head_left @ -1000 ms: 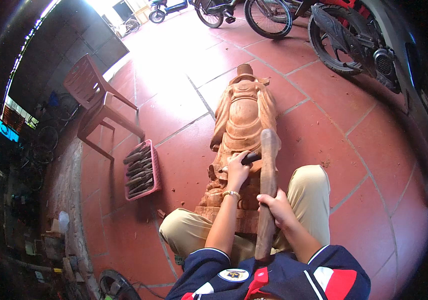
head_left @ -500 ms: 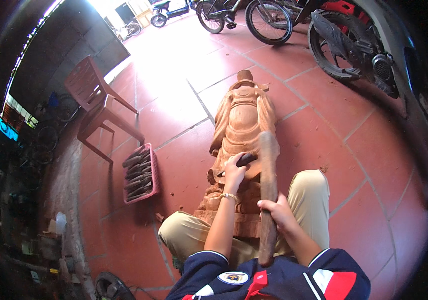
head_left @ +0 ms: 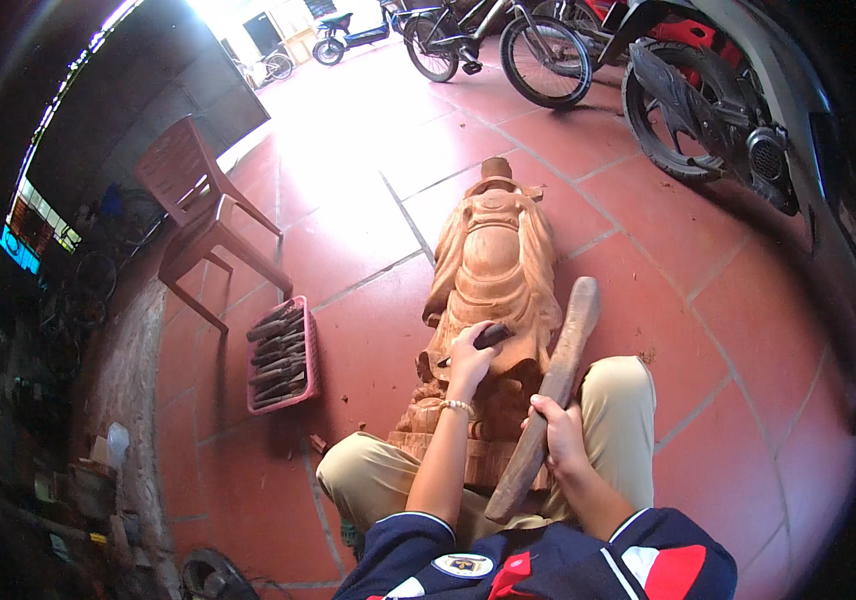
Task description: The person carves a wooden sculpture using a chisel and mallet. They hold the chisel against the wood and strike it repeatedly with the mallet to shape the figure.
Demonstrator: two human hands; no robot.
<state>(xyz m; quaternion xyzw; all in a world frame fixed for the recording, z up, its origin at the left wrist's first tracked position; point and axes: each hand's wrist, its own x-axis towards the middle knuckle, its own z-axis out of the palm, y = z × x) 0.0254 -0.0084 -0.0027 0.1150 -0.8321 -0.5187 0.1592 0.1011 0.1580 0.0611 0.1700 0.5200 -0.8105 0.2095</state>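
Statue [head_left: 493,270] of carved wood, flat on red floor tiles [head_left: 738,300] between bent knees, head toward 12 o'clock. Tray of chisels [head_left: 281,353] at 9 o'clock of it. Left hand [head_left: 470,362] gripping dark chisel [head_left: 491,335] against carving; right hand [head_left: 556,435] clasping long wooden mallet [head_left: 546,395], raised toward 1 o'clock.
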